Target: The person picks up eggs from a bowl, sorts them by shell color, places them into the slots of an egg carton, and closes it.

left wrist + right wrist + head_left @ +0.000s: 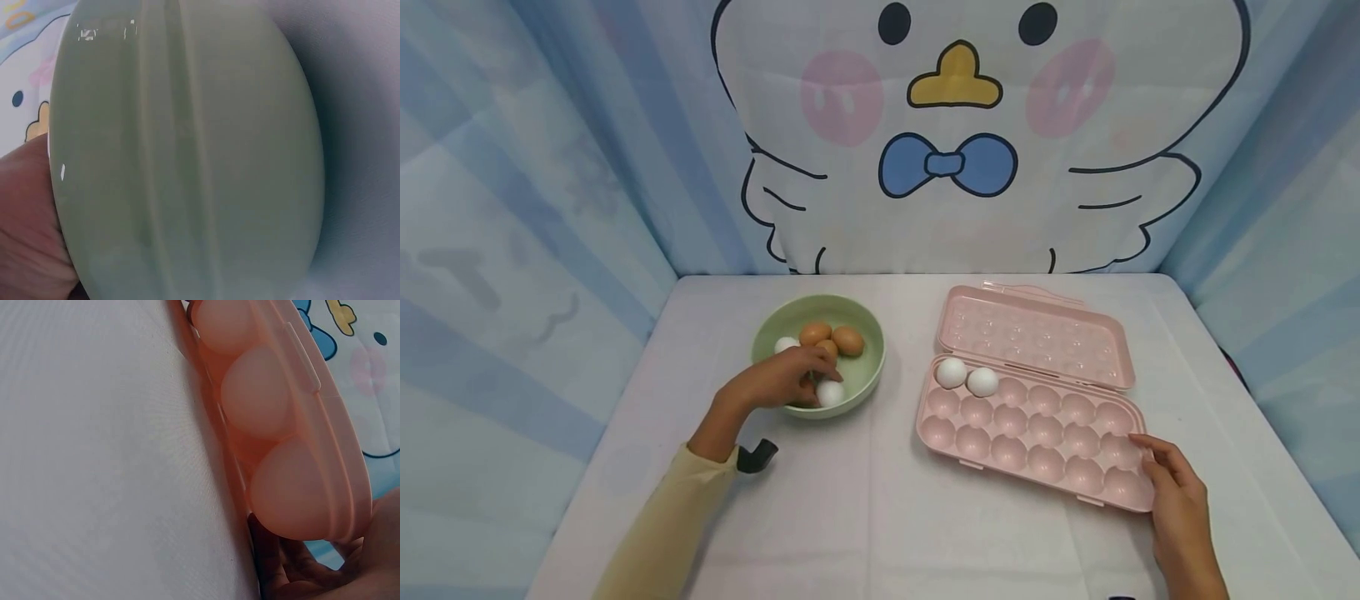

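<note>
Head view: my right hand grips the carton; I can't tell if my left hand pinches the white egg; gentleness matters.

Pale yellow sleeve, black wrist piece

The bowl is green, the egg box pink.

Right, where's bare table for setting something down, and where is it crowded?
Bare cloth lies between the green bowl and pink egg carton; a broader patch lies in front, between the left sleeve and right hand. It's crowded in the bowl, where the left hand is among eggs, and at the carton's right end, which the right hand holds.
</note>
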A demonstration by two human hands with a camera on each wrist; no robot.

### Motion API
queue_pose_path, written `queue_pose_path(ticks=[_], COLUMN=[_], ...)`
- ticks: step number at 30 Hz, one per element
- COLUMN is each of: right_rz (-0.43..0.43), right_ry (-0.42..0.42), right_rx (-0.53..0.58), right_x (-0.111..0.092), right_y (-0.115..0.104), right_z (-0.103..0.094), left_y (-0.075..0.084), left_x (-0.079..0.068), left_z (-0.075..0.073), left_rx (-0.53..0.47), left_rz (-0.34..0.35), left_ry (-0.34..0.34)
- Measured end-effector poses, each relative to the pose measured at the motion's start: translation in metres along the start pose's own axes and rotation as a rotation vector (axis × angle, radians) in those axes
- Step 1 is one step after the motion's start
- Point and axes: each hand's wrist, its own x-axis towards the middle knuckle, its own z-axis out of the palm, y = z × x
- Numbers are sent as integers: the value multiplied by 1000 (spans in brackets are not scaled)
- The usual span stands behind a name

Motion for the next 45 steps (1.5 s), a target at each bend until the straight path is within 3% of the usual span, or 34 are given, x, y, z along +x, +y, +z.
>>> queue_pose_path(ticks=[13, 20, 25, 29, 35, 45], right_rz=[-1, -6, -11, -21, -23, -24], right_ry=[8, 10, 6, 14, 28, 17], right_rx=[13, 15, 26, 15, -2, -34], right_x=[1, 1, 0, 0, 1, 1], right_y=[1, 3, 3, 4, 5, 4], right_z=[-1, -2, -2, -2, -1, 1], left_y=[-2, -1, 4, 10, 23, 47], left_x=[-1, 1, 5, 10, 20, 35], left_z=[-3, -6, -7, -7, -4, 7], left_rx=[7, -69, -85, -110, -239, -317], left_rz=[37, 14, 42, 77, 139, 172], left_ry=[127, 178, 240, 297, 358, 428])
